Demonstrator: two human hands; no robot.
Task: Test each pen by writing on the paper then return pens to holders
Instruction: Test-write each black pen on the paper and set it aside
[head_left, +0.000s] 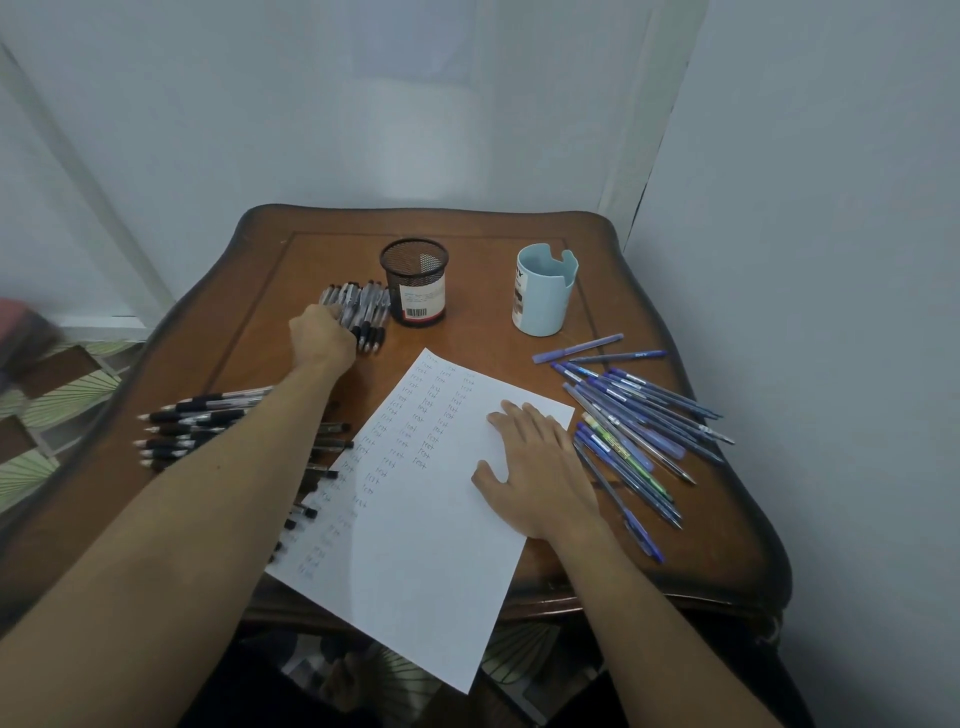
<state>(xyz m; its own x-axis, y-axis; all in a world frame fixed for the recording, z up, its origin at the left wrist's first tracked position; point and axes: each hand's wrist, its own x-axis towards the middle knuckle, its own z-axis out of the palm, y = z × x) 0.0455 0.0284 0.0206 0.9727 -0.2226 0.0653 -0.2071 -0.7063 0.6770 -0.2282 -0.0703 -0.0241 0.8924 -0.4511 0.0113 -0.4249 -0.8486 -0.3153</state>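
Observation:
A white sheet of paper (415, 519) with rows of the word "test" lies tilted across the small wooden table (519, 228). My right hand (540, 467) rests flat on its right side. My left hand (319, 338) is curled around a bundle of black pens (363, 306) lying just left of the black mesh holder (415, 283). That holder and the light blue cup holder (545, 291) both stand with no pens showing in them. More black pens (197, 426) lie under my left forearm. Several blue pens (639, 426) are scattered to the right.
The table stands in a corner between pale walls. The paper's near corner hangs over the table's front edge. A patterned floor shows at the left and below the table.

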